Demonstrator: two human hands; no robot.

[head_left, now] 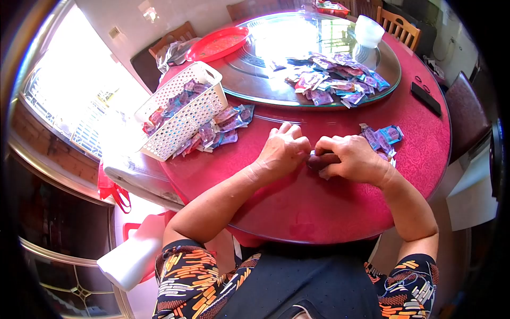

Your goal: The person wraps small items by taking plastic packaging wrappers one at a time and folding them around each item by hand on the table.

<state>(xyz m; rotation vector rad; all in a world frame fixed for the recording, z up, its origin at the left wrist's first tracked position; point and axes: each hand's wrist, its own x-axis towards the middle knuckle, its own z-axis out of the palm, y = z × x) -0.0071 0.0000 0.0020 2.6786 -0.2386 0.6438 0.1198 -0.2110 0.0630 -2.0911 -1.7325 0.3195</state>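
Note:
My left hand (284, 150) and my right hand (349, 158) meet above the near part of the red-covered table, fingers closed in a pinch. Between the fingertips is a small packet (312, 153), mostly hidden, with a whitish edge showing. Just beyond my right hand lies a small pile of purple and blue packets (383, 139). Left of my left hand, more packets (215, 130) lie against a white perforated basket (183, 125), which holds several similar ones.
A glass turntable (247, 87) carries a large heap of packets (337, 80), a red tray (219, 43) and a white container (368, 32). At the right edge lies a black phone (425, 99). A white roll-like object (133, 255) is at lower left, beside the table.

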